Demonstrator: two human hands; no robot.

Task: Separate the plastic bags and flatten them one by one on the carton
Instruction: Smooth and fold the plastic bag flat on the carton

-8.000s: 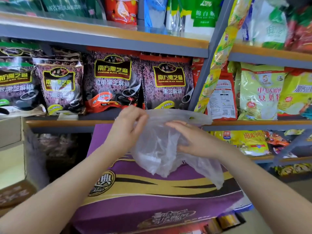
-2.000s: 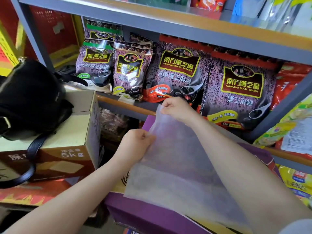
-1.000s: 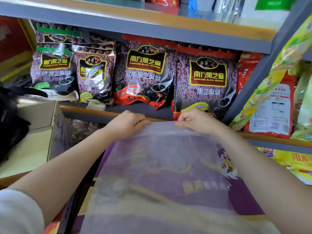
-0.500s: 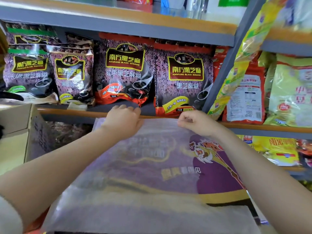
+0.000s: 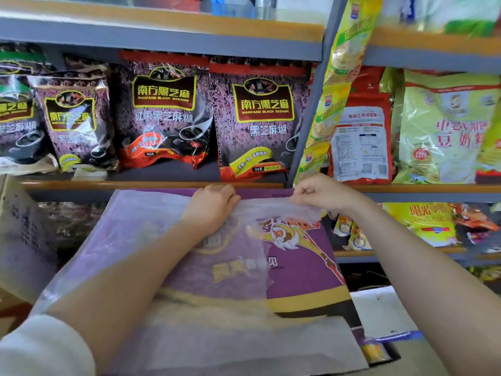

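A purple and yellow carton (image 5: pixel 303 270) with a cartoon monkey lies in front of the shelves. Translucent plastic bags (image 5: pixel 130 240) lie spread flat over most of its top. My left hand (image 5: pixel 211 207) rests palm down on the bags near the carton's far edge, fingers straight. My right hand (image 5: pixel 320 192) pinches the far right edge of the top plastic bag (image 5: pixel 273 210) and holds that corner lifted a little off the carton.
Grey and orange shop shelves (image 5: pixel 151 185) stand right behind the carton, packed with black sesame packets (image 5: pixel 260 123) and yellow-green packets (image 5: pixel 444 126) at the right. A cardboard box (image 5: pixel 16 240) stands at the left. A white box (image 5: pixel 379 313) sits low at the right.
My left hand slid right along the far edge of the bags. My right hand moved right, pinching the top bag's edge and raising it off the carton.
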